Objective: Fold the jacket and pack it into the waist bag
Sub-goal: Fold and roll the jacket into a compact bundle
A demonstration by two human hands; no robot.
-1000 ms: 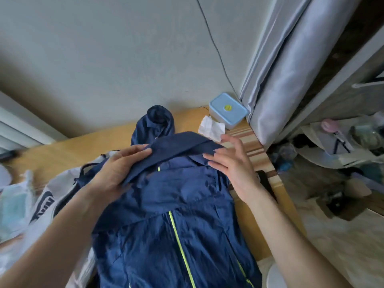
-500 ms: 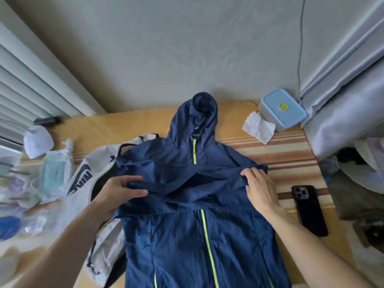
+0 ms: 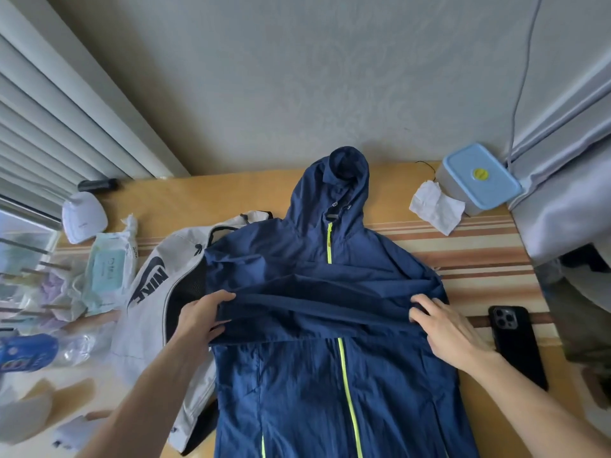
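Sleeves folded in, jacket not yet made compact, waist bag waiting beside it.

The navy jacket (image 3: 330, 375) lies face up on the table (image 3: 231, 196), zip closed, hood pointing toward the wall, hem running off the near edge of view. Both sleeves appear to be laid across the chest as 1 horizontal band, and the 2 hands are well apart at its ends: the left hand (image 3: 198, 320) pinches the band's left end, thumb on top, while the right hand (image 3: 446, 327) presses fingers down on the right end; I cannot tell whether it grips. By my reading, only the first fold is done; the body and hood remain to be folded. The pale waist bag (image 3: 155, 292) lies partly under the jacket's left side, its dark interior showing, nothing packed. A phone (image 3: 515, 345) rests just right of the jacket.
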